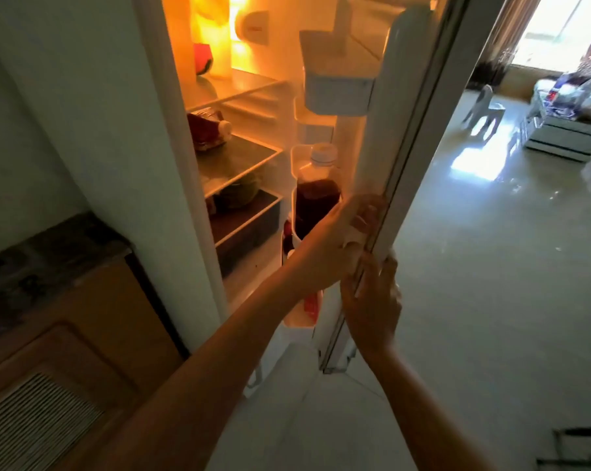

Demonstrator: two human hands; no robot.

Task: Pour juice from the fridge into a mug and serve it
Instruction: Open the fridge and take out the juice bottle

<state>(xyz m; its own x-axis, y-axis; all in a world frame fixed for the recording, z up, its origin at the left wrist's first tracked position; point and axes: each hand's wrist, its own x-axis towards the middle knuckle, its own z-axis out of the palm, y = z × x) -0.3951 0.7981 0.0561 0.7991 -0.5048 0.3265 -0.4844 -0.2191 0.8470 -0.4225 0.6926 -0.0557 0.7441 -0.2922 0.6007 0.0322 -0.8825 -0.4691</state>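
The fridge stands open and lit inside. A clear juice bottle (316,202) with dark red juice and a white cap stands upright in the door shelf (295,164). My left hand (350,224) reaches into that shelf and lies against the bottle's lower right side. Blur hides whether its fingers grip the bottle. My right hand (372,300) clasps the outer edge of the fridge door (389,137) just below the left hand. No mug is in view.
Fridge shelves (239,158) hold food, including a red-topped item and a green round one. A white box (338,86) sits in the upper door shelf. A wooden cabinet with a dark stone top (49,253) stands left. To the right, a tiled floor leads to a bright room with furniture.
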